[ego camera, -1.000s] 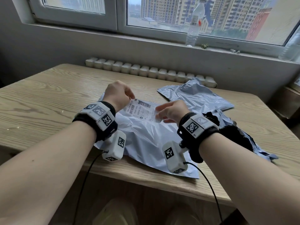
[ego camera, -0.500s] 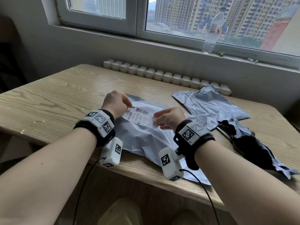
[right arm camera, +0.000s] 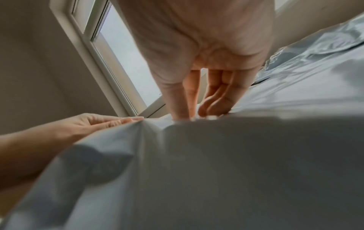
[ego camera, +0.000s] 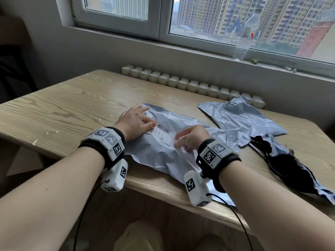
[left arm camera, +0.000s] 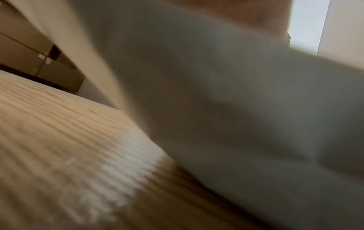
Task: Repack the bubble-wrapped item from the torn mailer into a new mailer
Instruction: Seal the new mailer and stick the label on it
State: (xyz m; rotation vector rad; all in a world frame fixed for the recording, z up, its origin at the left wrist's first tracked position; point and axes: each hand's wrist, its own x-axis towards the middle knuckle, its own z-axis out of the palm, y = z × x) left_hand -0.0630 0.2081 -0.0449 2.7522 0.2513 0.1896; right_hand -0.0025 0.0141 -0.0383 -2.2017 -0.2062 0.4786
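Barcode and unreadably small print mark one white label [ego camera: 162, 135] on the puffy grey mailer [ego camera: 163, 158], on the wooden bench [ego camera: 72, 109] below a window [ego camera: 159, 17]. Our left grip [ego camera: 135, 120] presses it flat-fingered; our right grip [ego camera: 190, 137] touches it with loose fingertips. We count three: this, a flat mailer [ego camera: 243, 118], a torn mailer [ego camera: 290, 171].

The head camera looks forward and down from above the counter [ego camera: 63, 109], with the grey mailer [ego camera: 163, 154] near its middle and the window [ego camera: 235, 24] behind. The left wrist camera lies very low, almost on the wood — blurred, close against the mailer. The right wrist camera looks along the right hand [right arm camera: 206, 46] over the same mailer — it catches also the left hand [right arm camera: 88, 123] and the window.
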